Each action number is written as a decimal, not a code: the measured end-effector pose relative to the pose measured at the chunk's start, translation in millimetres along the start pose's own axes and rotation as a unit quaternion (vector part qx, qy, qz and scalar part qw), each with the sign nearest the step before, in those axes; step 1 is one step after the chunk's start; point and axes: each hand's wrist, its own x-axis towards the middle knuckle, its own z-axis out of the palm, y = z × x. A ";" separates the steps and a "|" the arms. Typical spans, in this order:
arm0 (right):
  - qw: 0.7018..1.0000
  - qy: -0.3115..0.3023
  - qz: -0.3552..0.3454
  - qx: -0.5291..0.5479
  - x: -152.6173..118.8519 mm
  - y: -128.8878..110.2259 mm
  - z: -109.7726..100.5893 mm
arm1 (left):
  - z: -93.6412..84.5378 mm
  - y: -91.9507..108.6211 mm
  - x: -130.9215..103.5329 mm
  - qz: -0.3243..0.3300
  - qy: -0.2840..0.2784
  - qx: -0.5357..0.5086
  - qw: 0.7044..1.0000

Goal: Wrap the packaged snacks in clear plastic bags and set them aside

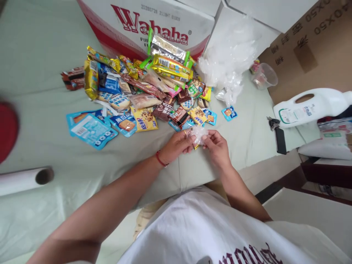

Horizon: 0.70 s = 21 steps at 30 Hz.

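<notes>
"At the tabletop's [82, 165] near edge, left hand [176, 145] and right hand [219, 149]: grip?"

"Both grasping one crumpled clear plastic piece [199, 133], fingertips pinched, at the snack pile's [144, 87] near side."

"Counts outward?"

"Pile overlaps, total unreadable. One blue packet [229, 113] apart, right. Farther right: one clear cup [268, 75], one white jug [310, 106]. Behind pile: one Wahaha carton [156, 16]."

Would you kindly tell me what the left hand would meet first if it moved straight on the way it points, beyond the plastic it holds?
Past the clear plastic, the left hand would probably meet the right hand, though depth is hard to judge.
</notes>
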 end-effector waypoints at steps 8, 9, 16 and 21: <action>0.998 0.034 -0.009 -0.044 -1.1 -5.8 -14.6 | 0.1 -1.9 2.6 -0.006 0.011 -0.094 0.995; 0.995 0.058 -0.038 -0.077 -4.9 -6.8 -13.8 | 0.2 -2.9 3.0 0.000 0.011 -0.093 0.996; 0.996 0.033 0.079 -0.007 -12.4 -14.3 5.6 | 2.5 -5.9 1.9 0.092 0.030 0.006 0.995; 0.996 0.031 0.054 0.056 -2.9 -18.1 1.0 | 1.9 -5.9 -0.3 0.158 0.053 0.042 0.985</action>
